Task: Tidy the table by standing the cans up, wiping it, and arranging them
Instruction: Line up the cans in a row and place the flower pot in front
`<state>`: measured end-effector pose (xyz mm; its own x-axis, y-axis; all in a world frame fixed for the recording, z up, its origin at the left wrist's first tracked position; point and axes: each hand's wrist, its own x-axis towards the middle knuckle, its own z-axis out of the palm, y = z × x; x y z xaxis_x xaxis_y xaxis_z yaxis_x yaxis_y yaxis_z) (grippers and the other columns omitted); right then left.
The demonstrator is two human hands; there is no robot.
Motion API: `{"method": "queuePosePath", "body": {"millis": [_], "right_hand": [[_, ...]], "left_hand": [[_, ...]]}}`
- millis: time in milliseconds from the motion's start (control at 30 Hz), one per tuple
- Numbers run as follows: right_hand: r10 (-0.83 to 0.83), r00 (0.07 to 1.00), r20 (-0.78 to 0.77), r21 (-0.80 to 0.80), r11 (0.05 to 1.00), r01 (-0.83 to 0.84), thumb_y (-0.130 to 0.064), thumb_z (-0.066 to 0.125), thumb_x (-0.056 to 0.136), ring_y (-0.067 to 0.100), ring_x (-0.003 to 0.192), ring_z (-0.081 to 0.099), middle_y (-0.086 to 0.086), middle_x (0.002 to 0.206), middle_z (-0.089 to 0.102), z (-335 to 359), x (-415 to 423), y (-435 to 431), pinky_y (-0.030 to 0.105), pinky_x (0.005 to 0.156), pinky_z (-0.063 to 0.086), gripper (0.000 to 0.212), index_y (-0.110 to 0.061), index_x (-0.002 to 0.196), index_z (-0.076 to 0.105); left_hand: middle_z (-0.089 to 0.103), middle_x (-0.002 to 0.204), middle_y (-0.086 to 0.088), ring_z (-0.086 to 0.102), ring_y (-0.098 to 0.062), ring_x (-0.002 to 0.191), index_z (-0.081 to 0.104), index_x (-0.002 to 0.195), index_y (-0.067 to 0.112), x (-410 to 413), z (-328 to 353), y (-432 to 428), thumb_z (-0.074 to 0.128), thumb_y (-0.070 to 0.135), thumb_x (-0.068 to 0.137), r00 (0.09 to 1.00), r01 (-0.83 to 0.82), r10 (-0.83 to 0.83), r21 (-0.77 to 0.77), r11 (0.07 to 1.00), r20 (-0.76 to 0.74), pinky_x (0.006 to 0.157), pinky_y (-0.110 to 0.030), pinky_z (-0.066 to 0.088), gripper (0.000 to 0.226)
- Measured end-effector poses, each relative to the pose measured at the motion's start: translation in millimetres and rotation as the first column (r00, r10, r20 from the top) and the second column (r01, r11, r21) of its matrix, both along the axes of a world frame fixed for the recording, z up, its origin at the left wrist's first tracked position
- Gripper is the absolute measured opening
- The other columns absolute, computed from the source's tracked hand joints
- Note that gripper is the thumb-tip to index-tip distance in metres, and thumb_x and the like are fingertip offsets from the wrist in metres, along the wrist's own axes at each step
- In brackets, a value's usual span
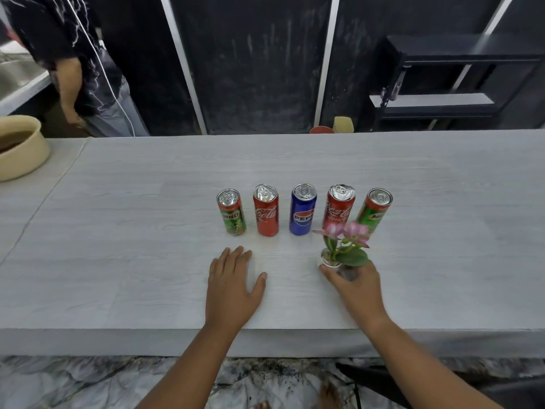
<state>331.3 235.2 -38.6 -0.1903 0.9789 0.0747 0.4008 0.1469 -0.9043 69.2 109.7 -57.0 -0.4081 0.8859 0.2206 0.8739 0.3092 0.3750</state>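
1. Cans (303,219), five of them, all stand upright in one even row across the middle of the frame, on the grey bench (132,231). From frame left they are a Milo can (232,212), a Coca-Cola can (266,211), a blue Pepsi can (303,202), a second Coca-Cola can (339,206) and a second Milo can (374,209).
2. Their labels face the camera and their tops are silver. The two Coca-Cola tops look dented, and the outer cans appear to lean outward, probably from the wide lens.
3. Standing up and lining up look finished. No cloth is in view, so I cannot tell whether the wiping is done.
4. The step in hand seems to be the last touch of arranging. The right hand (358,287) grips a small flower pot (330,261) just below the row, its fingers (327,273) curled round the pot's base.
5. The pink flowers (351,231) overlap the second Coca-Cola can and the second Milo can in the frame.
6. The left hand (233,287) lies flat on the bench below the two left cans, fingers (233,255) straight and slightly spread, holding nothing.
7. The next move likely calls for settling the pot level and letting go gently. A nudge upward in the frame could tip the light cans behind it.
8. A beige bowl (20,149) sits at the left edge.
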Motion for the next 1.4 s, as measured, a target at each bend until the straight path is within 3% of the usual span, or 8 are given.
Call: {"method": "queuePosePath", "body": {"millis": [267,533,633,733,967,1167,1267,1400], "right_hand": [[0.003,0.948,0.319,0.109,0.993,-0.04,-0.056,0.087,0.081,0.024,0.097,0.065,-0.006,0.093,0.073,-1,-41,-8,0.047,0.087,0.052,0.034,-0.029,0.099,0.078],[0.005,0.933,0.36,0.037,0.999,-0.02,-0.068,0.085,0.073,0.019,0.106,0.055,-0.002,0.101,0.065,-9,-38,-9,0.034,0.092,0.037,0.042,-0.033,0.093,0.071],[-0.002,0.937,0.349,0.067,0.998,-0.023,-0.069,0.085,0.073,0.016,0.104,0.054,-0.007,0.099,0.064,-7,-39,-9,0.033,0.09,0.034,0.04,-0.037,0.093,0.07],[0.014,0.919,0.395,0.131,0.989,-0.071,-0.067,0.082,0.078,0.015,0.104,0.053,-0.014,0.102,0.065,-5,-41,-10,0.037,0.088,0.035,0.041,-0.034,0.102,0.075],[0.046,0.847,0.53,0.142,0.98,-0.142,-0.067,0.074,0.086,0.021,0.11,0.053,-0.01,0.114,0.061,-8,-41,-7,0.041,0.093,0.038,0.042,-0.035,0.112,0.078],[0.128,0.814,0.567,0.141,0.958,-0.249,-0.058,0.076,0.088,0.024,0.118,0.053,-0.006,0.129,0.061,-8,-32,-11,0.038,0.093,0.037,0.058,-0.027,0.135,0.065],[0.105,0.814,0.572,0.193,0.947,-0.257,-0.052,0.073,0.094,0.025,0.131,0.055,-0.003,0.142,0.062,-11,-14,-25,0.042,0.105,0.043,0.065,-0.02,0.149,0.059],[0.021,0.778,0.628,0.289,0.922,-0.258,-0.059,0.05,0.103,0.024,0.149,0.048,0.0,0.16,0.054,-19,22,-49,0.049,0.122,0.039,0.068,-0.017,0.155,0.057]], "left_hand": [[0.056,0.161,-0.003,0.041,-0.031,0.158,0.061,0.151,0.018,0,2,-1,0.058,0.06,0.102,1.0,0.004,-0.004,0.006,1.0,0.018,0.129,-0.056,0.033,0.065],[0.057,0.16,-0.003,0.041,-0.031,0.157,0.062,0.15,0.018,-1,1,1,0.058,0.061,0.101,1.0,0.004,-0.004,0.002,1.0,0.007,0.129,-0.056,0.032,0.065],[0.057,0.161,-0.003,0.041,-0.032,0.157,0.062,0.149,0.018,-1,-1,2,0.059,0.06,0.101,1.0,0.002,-0.002,0.004,1.0,0.009,0.129,-0.056,0.032,0.065],[0.056,0.161,-0.003,0.041,-0.031,0.157,0.061,0.15,0.018,-1,-2,1,0.057,0.061,0.1,1.0,-0.004,0.004,0.001,1.0,0.009,0.13,-0.055,0.032,0.066],[0.056,0.161,-0.003,0.04,-0.03,0.158,0.061,0.15,0.019,-1,-4,1,0.056,0.062,0.101,1.0,-0.008,0.008,0.003,1.0,0.006,0.131,-0.055,0.03,0.067],[0.052,0.165,-0.003,0.035,-0.031,0.161,0.059,0.153,0.018,0,-7,1,0.049,0.064,0.103,1.0,0.002,-0.002,-0.032,0.999,-0.002,0.134,-0.055,0.025,0.069],[0.048,0.169,-0.002,0.031,-0.03,0.164,0.056,0.157,0.019,1,-8,-1,0.041,0.066,0.105,0.999,0.027,-0.03,-0.077,0.997,-0.025,0.135,-0.056,0.021,0.072],[0.031,0.179,0.002,0.017,-0.026,0.169,0.042,0.167,0.025,5,-7,-9,0.03,0.069,0.107,0.998,0.051,-0.057,-0.144,0.988,-0.035,0.137,-0.054,0.009,0.075]]}}
